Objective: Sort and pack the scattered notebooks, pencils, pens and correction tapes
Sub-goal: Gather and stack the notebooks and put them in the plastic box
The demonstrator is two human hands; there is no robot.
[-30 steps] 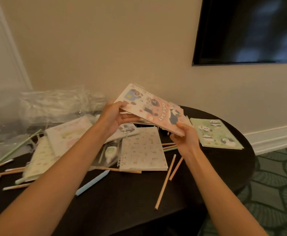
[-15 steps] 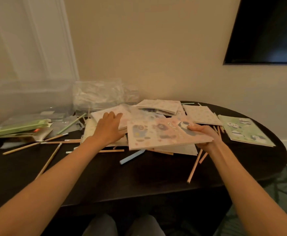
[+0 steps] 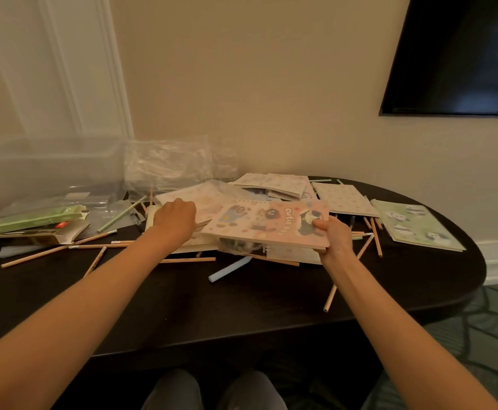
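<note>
A pink notebook (image 3: 265, 224) with cartoon animals is lifted a little over the pile, level with the table. My right hand (image 3: 334, 235) grips its right edge, thumb on top. My left hand (image 3: 175, 221) is to its left, fingers curled down onto a pale notebook (image 3: 203, 199) in the heap. More notebooks lie behind: a dotted one (image 3: 345, 199), a stacked pair (image 3: 274, 183) and a green panda one (image 3: 416, 226) at the right. Wooden pencils (image 3: 64, 250) are scattered on the dark table (image 3: 182, 309), and a pale blue pen (image 3: 230, 272) lies in front of the pile.
A clear plastic bin (image 3: 49, 170) and crumpled clear bags (image 3: 167, 167) stand at the back left against the wall. A green pencil box (image 3: 25, 221) lies open at the far left. The table's curved edge (image 3: 478, 279) is at the right. A dark screen (image 3: 463, 54) hangs on the wall.
The pink notebook came down from a raised tilt to level over the pile. My left hand let go of it, moved left onto the pale notebook, and its fingers have curled.
</note>
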